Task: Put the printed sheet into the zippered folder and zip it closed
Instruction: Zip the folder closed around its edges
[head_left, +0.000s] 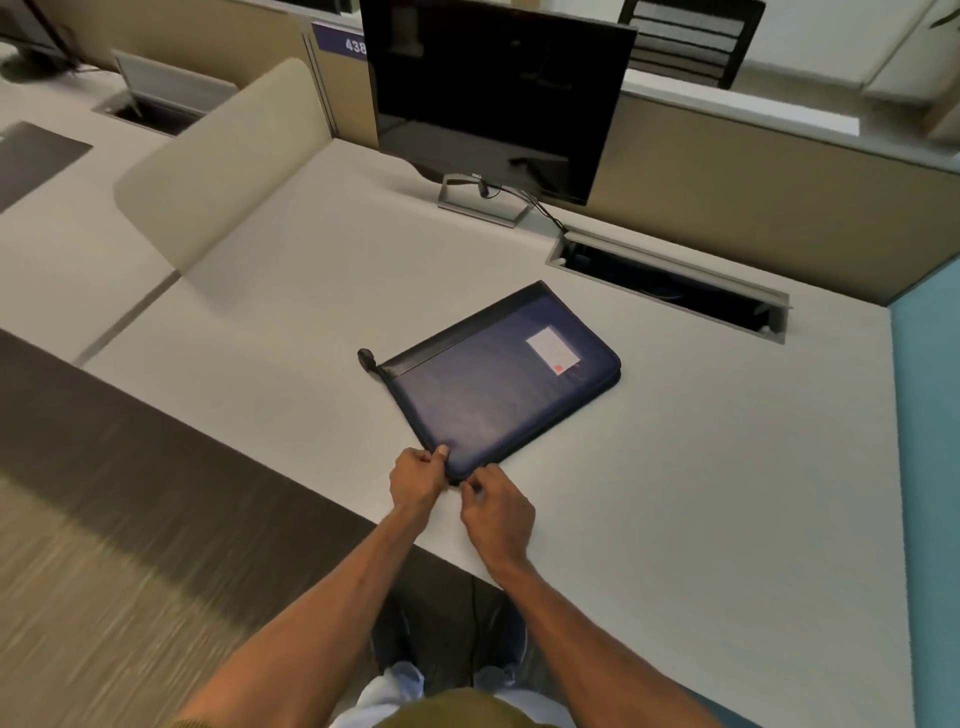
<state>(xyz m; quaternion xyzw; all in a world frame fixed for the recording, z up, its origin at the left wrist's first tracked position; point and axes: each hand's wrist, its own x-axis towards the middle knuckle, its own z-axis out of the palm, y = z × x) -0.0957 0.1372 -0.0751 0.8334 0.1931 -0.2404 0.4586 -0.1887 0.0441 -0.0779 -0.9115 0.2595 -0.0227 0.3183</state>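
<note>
A dark blue zippered folder (493, 387) lies flat and closed on the white desk (701, 467), with a white label on its cover and a black strap loop at its far left corner. My left hand (415, 478) grips the folder's near corner, thumb on top. My right hand (496, 501) pinches at the same corner's edge, where the zip pull would be, though the pull itself is hidden by my fingers. No printed sheet is visible.
A black monitor (498, 93) stands at the back of the desk on a metal foot. An open cable hatch (670, 286) is sunk in the desk at back right. A beige divider panel (208, 171) rises on the left.
</note>
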